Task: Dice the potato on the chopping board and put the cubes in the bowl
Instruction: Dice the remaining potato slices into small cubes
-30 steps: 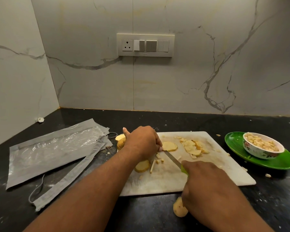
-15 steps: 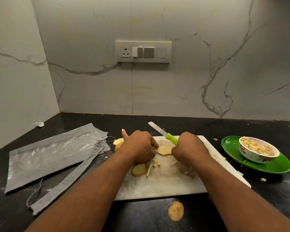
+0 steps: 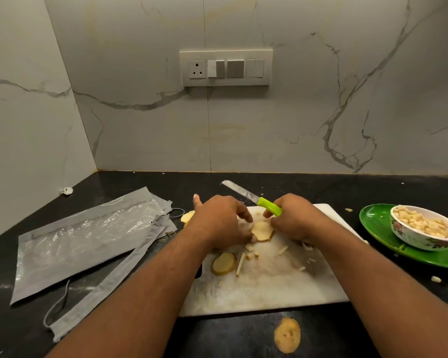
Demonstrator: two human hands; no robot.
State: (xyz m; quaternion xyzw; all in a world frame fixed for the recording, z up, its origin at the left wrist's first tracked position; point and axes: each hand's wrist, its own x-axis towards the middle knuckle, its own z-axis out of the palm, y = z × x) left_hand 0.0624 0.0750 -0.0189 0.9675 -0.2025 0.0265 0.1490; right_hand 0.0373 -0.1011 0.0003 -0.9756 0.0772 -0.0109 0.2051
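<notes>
On the white chopping board point(image 3: 269, 288) lies a stack of potato slices point(image 3: 262, 230) between my two hands. My left hand point(image 3: 221, 222) touches the stack's left side with its fingertips, thumb sticking up. My right hand point(image 3: 296, 219) grips the green-handled knife point(image 3: 254, 198), whose blade points away to the back left, and its fingers reach down to the slices. Another slice point(image 3: 224, 263) and several thin potato strips point(image 3: 241, 264) lie nearer on the board. The patterned bowl point(image 3: 424, 229) of potato cubes stands on a green plate point(image 3: 388, 235) at the right.
A potato end piece point(image 3: 287, 335) lies on the black counter in front of the board. More slices point(image 3: 187, 216) sit off the board's left edge. Grey and clear plastic bags point(image 3: 86, 236) spread at the left. Stray cubes point(image 3: 436, 279) lie near the plate. A marble wall with a switch panel point(image 3: 226, 68) stands behind.
My right hand lifted the knife off the board and turned it so the blade points away. It moved in beside my left hand at the slices. The scattered slices at the board's back are now hidden.
</notes>
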